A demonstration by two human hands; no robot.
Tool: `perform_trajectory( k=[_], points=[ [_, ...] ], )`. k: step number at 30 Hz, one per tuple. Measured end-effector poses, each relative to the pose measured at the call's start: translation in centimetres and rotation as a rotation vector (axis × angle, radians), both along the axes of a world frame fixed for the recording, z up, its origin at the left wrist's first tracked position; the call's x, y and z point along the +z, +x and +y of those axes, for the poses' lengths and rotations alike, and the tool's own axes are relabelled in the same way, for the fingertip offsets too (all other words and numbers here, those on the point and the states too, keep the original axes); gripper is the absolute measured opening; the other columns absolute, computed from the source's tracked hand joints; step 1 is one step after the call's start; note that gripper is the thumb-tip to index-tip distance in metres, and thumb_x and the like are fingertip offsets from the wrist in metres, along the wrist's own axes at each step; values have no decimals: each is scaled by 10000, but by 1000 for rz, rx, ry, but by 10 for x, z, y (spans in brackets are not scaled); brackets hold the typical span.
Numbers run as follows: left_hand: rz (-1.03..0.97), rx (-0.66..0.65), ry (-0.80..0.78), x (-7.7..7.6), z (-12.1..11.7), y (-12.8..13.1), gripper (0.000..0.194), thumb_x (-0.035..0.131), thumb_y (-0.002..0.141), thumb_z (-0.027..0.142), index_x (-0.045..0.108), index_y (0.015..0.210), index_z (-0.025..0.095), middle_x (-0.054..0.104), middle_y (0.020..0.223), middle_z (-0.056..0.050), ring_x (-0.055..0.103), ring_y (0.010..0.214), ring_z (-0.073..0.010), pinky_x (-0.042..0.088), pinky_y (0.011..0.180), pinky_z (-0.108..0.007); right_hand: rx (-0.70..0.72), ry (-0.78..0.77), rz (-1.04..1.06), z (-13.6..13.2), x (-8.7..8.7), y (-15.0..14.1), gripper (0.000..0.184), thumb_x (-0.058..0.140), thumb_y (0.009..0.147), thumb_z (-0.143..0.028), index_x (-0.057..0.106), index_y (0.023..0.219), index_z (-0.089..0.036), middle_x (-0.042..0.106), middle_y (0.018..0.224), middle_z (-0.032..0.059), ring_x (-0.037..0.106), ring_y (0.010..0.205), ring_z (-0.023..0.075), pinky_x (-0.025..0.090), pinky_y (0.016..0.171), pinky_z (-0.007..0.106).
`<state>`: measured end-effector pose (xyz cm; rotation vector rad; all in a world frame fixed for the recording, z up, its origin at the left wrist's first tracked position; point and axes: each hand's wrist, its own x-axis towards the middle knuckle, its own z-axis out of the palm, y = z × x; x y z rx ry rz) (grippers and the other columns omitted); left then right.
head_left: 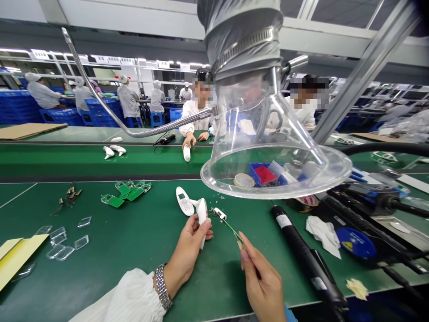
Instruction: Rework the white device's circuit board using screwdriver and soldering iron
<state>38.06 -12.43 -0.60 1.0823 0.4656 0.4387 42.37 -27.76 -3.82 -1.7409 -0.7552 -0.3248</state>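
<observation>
My left hand (187,243), with a metal watch on its wrist, is closed around a white plastic housing half (202,209) held upright. Just behind it is a white oval shell (183,201) with a square window; whether the two are joined I cannot tell. Between thumb and fingers, my right hand (263,279) pinches a thin green circuit board (232,227), seen nearly edge-on. A small white part (220,214) sits at the board's far end, next to short wires that run toward the housing. Several tiny screws (220,197) lie beyond it on the green mat.
Above hangs a clear extraction hood (268,129). Black electric screwdriver (303,250) lies at right, near a crumpled tissue (323,235). Green circuit boards (129,192), clear plastic covers (62,241) and small wired parts (70,194) lie left. A co-worker (194,107) sits across the green conveyor (67,158).
</observation>
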Motion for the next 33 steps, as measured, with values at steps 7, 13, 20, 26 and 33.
perform_trajectory(
  k=[7,13,20,26,33],
  points=[
    [12,-75,72,3,1,-3,432,657,734,430,569,1065,167,601,833,-30,544,712,-124,472,675,-259,-5,-193,91,-16,0,6,376,422,912,-411,606,1195,-245,635,671,28,562,527,155,521,571,262],
    [5,-125,-31,4,3,-3,408,623,748,474,582,1002,158,602,782,-22,550,658,-115,468,593,-235,75,-489,15,-48,8,33,390,371,915,-453,620,1160,-279,701,912,41,611,602,175,517,531,274],
    [12,-256,-78,5,0,-5,365,474,836,485,584,790,139,574,602,-13,501,486,-97,411,462,-216,-146,-465,-186,-44,18,45,416,416,887,-490,611,1144,-227,610,1007,107,560,940,272,485,791,434],
    [-33,-300,10,1,-3,-7,344,482,832,485,579,825,154,571,637,-1,490,525,-98,404,491,-215,180,-275,110,5,35,17,458,539,847,-436,493,1253,-230,600,1099,78,574,965,210,504,794,342],
    [8,-341,181,3,0,-8,365,521,817,478,554,1011,171,537,763,-1,476,668,-112,373,575,-229,285,-111,289,26,32,21,423,550,832,-360,490,1206,-171,645,949,64,615,767,164,513,740,319]
  ],
)
